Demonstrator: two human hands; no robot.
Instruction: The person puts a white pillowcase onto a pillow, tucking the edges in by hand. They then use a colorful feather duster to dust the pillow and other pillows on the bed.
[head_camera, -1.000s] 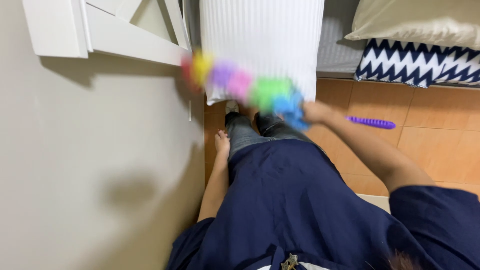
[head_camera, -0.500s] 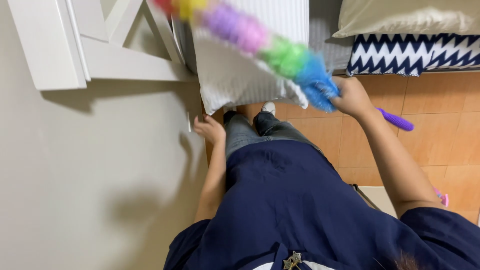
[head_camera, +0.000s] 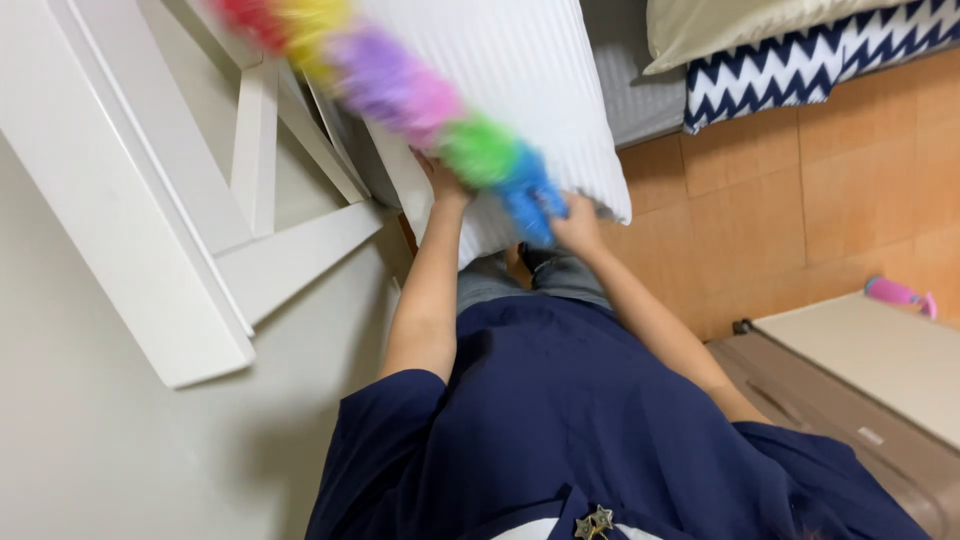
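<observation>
The person wears a dark navy short-sleeved top (head_camera: 600, 420), loose and plain, its cloth falling in soft folds over the chest and belly. The sleeves (head_camera: 390, 440) end above the elbow, leaving both forearms bare. At the bottom edge of the view a small metal pin (head_camera: 592, 522) shaped like two stars sits at the neckline, over a strip of white cloth. Below the top, grey-blue jeans (head_camera: 540, 280) show at the legs. The left hand (head_camera: 445, 180) and right hand (head_camera: 578, 225) carry no rings, watch or gloves
</observation>
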